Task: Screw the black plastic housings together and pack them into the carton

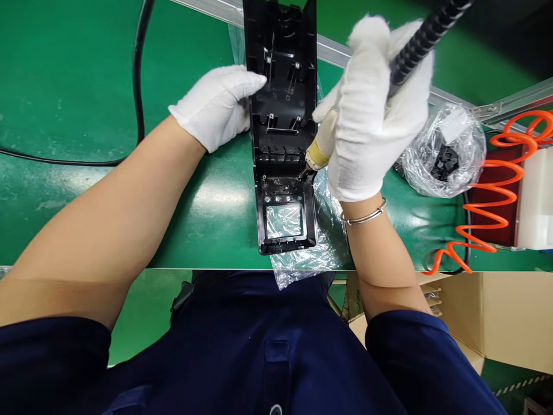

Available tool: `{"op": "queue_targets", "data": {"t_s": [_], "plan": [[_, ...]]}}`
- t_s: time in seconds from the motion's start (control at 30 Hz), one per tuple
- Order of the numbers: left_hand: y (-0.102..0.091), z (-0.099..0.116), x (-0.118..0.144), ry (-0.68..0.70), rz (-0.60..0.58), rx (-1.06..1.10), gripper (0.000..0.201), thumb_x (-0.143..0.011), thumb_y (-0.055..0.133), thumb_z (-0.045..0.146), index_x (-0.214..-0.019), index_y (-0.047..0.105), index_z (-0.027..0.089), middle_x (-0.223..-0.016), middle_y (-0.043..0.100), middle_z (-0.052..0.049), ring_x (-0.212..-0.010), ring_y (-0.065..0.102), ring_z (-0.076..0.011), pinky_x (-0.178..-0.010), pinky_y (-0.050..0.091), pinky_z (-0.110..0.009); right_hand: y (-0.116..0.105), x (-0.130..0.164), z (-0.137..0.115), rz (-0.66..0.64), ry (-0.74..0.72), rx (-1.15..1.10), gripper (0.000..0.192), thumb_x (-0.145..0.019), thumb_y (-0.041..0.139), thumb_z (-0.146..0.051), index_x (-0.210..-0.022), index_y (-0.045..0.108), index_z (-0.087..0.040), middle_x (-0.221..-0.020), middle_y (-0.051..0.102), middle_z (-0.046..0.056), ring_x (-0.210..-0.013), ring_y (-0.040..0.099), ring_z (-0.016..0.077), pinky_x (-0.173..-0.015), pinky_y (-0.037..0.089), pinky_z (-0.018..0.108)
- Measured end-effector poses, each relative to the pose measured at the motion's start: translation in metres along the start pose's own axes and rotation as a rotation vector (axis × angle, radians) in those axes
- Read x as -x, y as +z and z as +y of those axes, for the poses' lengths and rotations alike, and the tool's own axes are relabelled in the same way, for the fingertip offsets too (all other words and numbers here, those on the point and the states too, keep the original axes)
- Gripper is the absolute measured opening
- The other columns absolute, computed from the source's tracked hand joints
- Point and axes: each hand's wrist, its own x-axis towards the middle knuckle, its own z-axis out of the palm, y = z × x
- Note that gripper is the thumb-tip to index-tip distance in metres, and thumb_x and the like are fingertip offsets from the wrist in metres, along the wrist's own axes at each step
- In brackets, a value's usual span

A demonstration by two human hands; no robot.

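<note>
At frame centre the right hand (375, 109), fingers gripping a screwdriver (322, 151), tips it down-left onto the long black housing (283, 127), whose left edge the left hand (218, 104) clasps.

No text, label, brand, number or sign can be read anywhere in view. The black housing (283, 124) on the bench (64, 86) bears no legible marking. The cardboard box (496, 317) below the bench's near right edge shows only plain faces.
</note>
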Motion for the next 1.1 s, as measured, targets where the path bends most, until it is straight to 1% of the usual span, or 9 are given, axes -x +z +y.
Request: {"op": "queue_targets", "data": {"t_s": [0.13, 0.23, 0.33, 0.53, 0.67, 0.83, 0.9, 1.03, 1.1], "plan": [[-0.001, -0.001, -0.001, 0.012, -0.029, -0.003, 0.009, -0.081, 0.06, 0.012, -0.086, 0.065, 0.017, -0.093, 0.07, -0.003, -0.114, 0.06, -0.027, -0.114, 0.036, -0.049, -0.001, 0.001, 0.001, -0.008, -0.017, -0.042, 0.02, -0.079, 0.058, -0.038, -0.074, 0.044, -0.024, -0.077, 0.065, 0.0, -0.071, 0.066, 0.0147, -0.071, 0.054, 0.03], [0.0, -0.001, 0.0, 0.015, -0.049, 0.006, 0.007, -0.08, 0.061, 0.012, -0.084, 0.063, 0.016, -0.097, 0.07, -0.005, -0.118, 0.058, -0.028, -0.114, 0.035, -0.049, -0.003, 0.001, -0.002, -0.052, -0.034, -0.023, 0.018, -0.081, 0.056, -0.037, -0.075, 0.05, -0.022, -0.07, 0.059, -0.002, -0.063, 0.06, 0.0107, -0.065, 0.05, 0.027], [0.001, 0.0, 0.0, 0.008, -0.029, -0.009, 0.006, -0.079, 0.063, 0.013, -0.084, 0.063, 0.016, -0.099, 0.069, -0.007, -0.12, 0.057, -0.0303, -0.115, 0.034, -0.051, -0.003, 0.0, -0.003, -0.078, -0.045, 0.003, 0.015, -0.082, 0.053, -0.034, -0.072, 0.051, -0.024, -0.065, 0.053, -0.004, -0.06, 0.056, 0.0106, -0.062, 0.048, 0.027], [0.003, 0.001, 0.001, 0.001, -0.03, -0.026, 0.008, -0.082, 0.057, 0.011, -0.082, 0.063, 0.017, -0.098, 0.07, -0.005, -0.119, 0.058, -0.0271, -0.114, 0.036, -0.048, 0.001, 0.0, 0.004, -0.019, -0.106, 0.029, 0.014, -0.082, 0.052, -0.034, -0.071, 0.052, -0.026, -0.06, 0.049, -0.005, -0.044, 0.044, 0.0101, -0.054, 0.043, 0.03], [0.006, 0.004, 0.003, -0.012, -0.016, -0.042, 0.011, -0.085, 0.053, 0.009, -0.082, 0.062, 0.016, -0.101, 0.07, -0.007, -0.12, 0.058, -0.0252, -0.112, 0.039, -0.046, 0.0, 0.0, 0.006, -0.043, -0.129, 0.058, 0.016, -0.085, 0.052, -0.032, -0.071, 0.051, -0.024, -0.056, 0.043, -0.005, -0.045, 0.044, 0.0093, -0.055, 0.043, 0.027], [0.01, 0.007, 0.005, -0.033, 0.014, -0.069, 0.017, -0.087, 0.048, 0.006, -0.089, 0.063, 0.014, -0.099, 0.07, -0.006, -0.117, 0.059, -0.022, -0.11, 0.041, -0.045, -0.003, -0.002, 0.007, -0.063, -0.124, 0.122, 0.02, -0.086, 0.052, -0.037, -0.071, 0.049, -0.025, -0.06, 0.047, -0.004, -0.051, 0.047, 0.0109, -0.055, 0.041, 0.027], [0.01, 0.006, 0.004, -0.034, 0.023, -0.045, 0.014, -0.084, 0.052, 0.007, -0.087, 0.064, 0.016, -0.097, 0.071, -0.005, -0.116, 0.06, -0.0234, -0.111, 0.041, -0.045, -0.005, -0.004, 0.008, -0.098, -0.105, 0.154, 0.022, -0.087, 0.051, -0.041, -0.072, 0.047, -0.025, -0.06, 0.045, -0.003, -0.052, 0.048, 0.0113, -0.056, 0.043, 0.027], [0.007, 0.002, 0.001, 0.001, -0.026, 0.02, 0.011, -0.081, 0.057, 0.007, -0.086, 0.064, 0.015, -0.091, 0.073, -0.005, -0.111, 0.063, -0.0276, -0.111, 0.041, -0.051, -0.011, -0.005, 0.003, -0.203, -0.114, 0.238, 0.031, -0.088, 0.049, -0.053, -0.074, 0.046, -0.025, -0.057, 0.045, -0.003, -0.052, 0.049, 0.0119, -0.057, 0.045, 0.027], [0.005, 0.001, 0.001, 0.003, -0.057, 0.029, 0.011, -0.081, 0.059, 0.008, -0.088, 0.065, 0.014, -0.092, 0.073, -0.006, -0.112, 0.063, -0.0287, -0.11, 0.041, -0.053, -0.013, -0.006, -0.007, -0.203, -0.101, 0.205, 0.028, -0.088, 0.049, -0.049, -0.074, 0.048, -0.025, -0.054, 0.045, -0.005, -0.05, 0.049, 0.0113, -0.056, 0.045, 0.027]]}}
